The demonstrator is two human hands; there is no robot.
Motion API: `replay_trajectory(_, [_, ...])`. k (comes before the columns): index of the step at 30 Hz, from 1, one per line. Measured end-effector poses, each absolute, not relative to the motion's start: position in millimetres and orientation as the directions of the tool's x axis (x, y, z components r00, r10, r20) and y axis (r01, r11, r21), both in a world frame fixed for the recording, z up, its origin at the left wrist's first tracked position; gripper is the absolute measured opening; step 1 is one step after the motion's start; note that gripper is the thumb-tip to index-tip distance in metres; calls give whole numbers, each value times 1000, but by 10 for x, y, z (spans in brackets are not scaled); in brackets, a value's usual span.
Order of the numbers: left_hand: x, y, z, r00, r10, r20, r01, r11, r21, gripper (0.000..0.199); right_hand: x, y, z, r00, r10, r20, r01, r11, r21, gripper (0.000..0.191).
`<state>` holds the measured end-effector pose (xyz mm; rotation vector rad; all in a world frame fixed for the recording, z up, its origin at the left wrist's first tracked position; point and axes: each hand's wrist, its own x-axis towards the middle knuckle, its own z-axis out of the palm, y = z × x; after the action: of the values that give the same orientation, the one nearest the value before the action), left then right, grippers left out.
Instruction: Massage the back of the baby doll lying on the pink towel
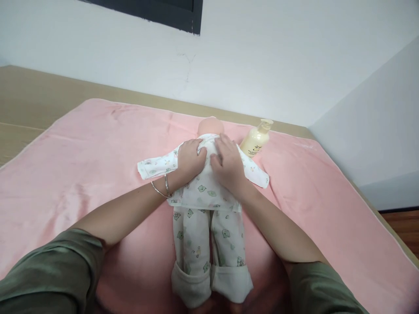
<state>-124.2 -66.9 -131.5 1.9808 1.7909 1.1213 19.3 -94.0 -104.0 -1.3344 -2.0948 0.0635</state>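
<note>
A baby doll [211, 125] lies stretched out with its bald head away from me; no face shows. It wears a white long-sleeved top [209, 194] and matching trousers [196, 237], both printed with small green bears, the trouser cuffs turned up. My left hand [190, 160], with bracelets on its wrist, rests on the top near the left shoulder, thumb apart from the fingers. On the other shoulder lies my right hand [228, 163], its fingers laid on the cloth and the thumb spread. Neither hand grips anything.
A pale yellow pump bottle [255, 140] leans or stands just beyond the doll's right sleeve. Pink blanket [114, 139] covers most of the wooden surface [36, 93]. Behind rises a white wall [248, 61] with a dark frame [163, 11] at the top.
</note>
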Motion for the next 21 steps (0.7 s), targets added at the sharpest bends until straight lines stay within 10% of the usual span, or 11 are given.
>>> replay_trajectory(21, [-1242, -673, -1295, -51, 929, 366, 733, -214, 646, 46, 296, -919, -862, -285, 842, 457, 769, 486, -415, 59])
